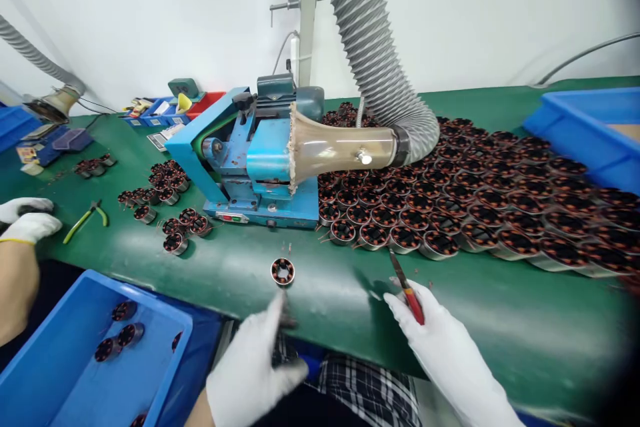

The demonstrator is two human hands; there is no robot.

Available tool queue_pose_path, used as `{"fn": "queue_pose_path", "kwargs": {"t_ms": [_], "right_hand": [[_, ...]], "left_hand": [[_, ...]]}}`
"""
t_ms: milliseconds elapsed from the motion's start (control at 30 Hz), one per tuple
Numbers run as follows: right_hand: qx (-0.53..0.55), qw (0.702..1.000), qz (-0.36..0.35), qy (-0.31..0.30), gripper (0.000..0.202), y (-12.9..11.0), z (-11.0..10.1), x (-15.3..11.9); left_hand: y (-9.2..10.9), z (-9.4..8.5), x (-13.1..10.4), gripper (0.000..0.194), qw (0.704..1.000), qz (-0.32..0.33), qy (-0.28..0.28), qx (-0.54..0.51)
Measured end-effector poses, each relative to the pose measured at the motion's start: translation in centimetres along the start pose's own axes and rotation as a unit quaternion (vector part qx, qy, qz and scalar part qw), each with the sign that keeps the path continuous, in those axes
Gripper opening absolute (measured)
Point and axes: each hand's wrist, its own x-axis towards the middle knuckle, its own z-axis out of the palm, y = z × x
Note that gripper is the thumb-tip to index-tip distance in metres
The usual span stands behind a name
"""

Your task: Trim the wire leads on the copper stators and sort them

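Note:
A single motor stator (283,271), a metal ring with dark core and copper windings, lies on the green bench top (330,290). My left hand (253,363), in a white glove, is just in front of it. Its index finger points at the ring and the thumb is spread; it holds nothing. Whether the fingertip touches the ring I cannot tell. In my white-gloved right hand (435,333) is a pair of slim red-handled pliers (413,301), seen edge-on, tips pointing away toward the rows of stators (405,237).
A blue belt machine (273,153) with a flexible exhaust hose (383,47) stands behind. Loose stators (175,242) sit left of it. A blue bin (165,360) holds several stators; another bin (590,127) is back right. At left are a co-worker's gloved hands (33,223) and green-handled pliers (85,221).

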Motion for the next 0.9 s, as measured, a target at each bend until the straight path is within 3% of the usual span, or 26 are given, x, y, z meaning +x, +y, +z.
{"fn": "queue_pose_path", "kwargs": {"t_ms": [67, 133, 200, 267, 333, 433, 533, 667, 800, 900], "right_hand": [[0.039, 0.999, -0.010, -0.032, 0.040, 0.5, 0.0, 0.0], [0.138, 0.985, -0.012, -0.103, 0.040, 0.8, 0.0, -0.4], [0.256, 0.949, 0.003, -0.186, 0.044, 1.0, 0.3, -1.1], [0.347, 0.901, 0.029, -0.258, 0.047, 1.1, 0.8, -2.0], [0.404, 0.859, 0.056, -0.311, 0.049, 1.4, 1.4, -3.0], [0.447, 0.820, 0.091, -0.347, 0.048, 2.2, 2.4, -4.4], [0.455, 0.805, 0.111, -0.364, 0.049, 2.7, 3.3, -5.8], [0.403, 0.835, 0.108, -0.359, 0.042, 1.1, 3.9, -7.1], [0.258, 0.902, 0.019, -0.347, 0.027, -1.8, 3.6, -7.1], [0.152, 0.935, -0.029, -0.320, 0.022, -3.5, 3.3, -6.8]], "left_hand": [[0.6, 0.6, -0.4, 0.068, 0.998, 0.061, -0.010, -0.011], [1.0, 0.3, 0.6, 0.045, 0.993, 0.094, 0.050, 0.041], [1.1, -0.8, 2.8, 0.043, 0.975, 0.119, 0.122, 0.141], [1.4, -2.0, 5.2, 0.044, 0.954, 0.172, 0.100, 0.223], [2.0, -2.7, 7.1, 0.036, 0.940, 0.204, 0.036, 0.270], [3.2, -2.4, 7.8, 0.024, 0.932, 0.155, -0.016, 0.327], [3.9, -1.2, 6.7, 0.020, 0.936, 0.080, -0.007, 0.344], [3.6, 0.2, 5.4, 0.023, 0.959, 0.074, 0.027, 0.272], [3.3, 0.7, 5.3, 0.022, 0.970, 0.072, 0.043, 0.229], [3.1, 0.9, 5.4, 0.021, 0.973, 0.074, 0.039, 0.217]]}}
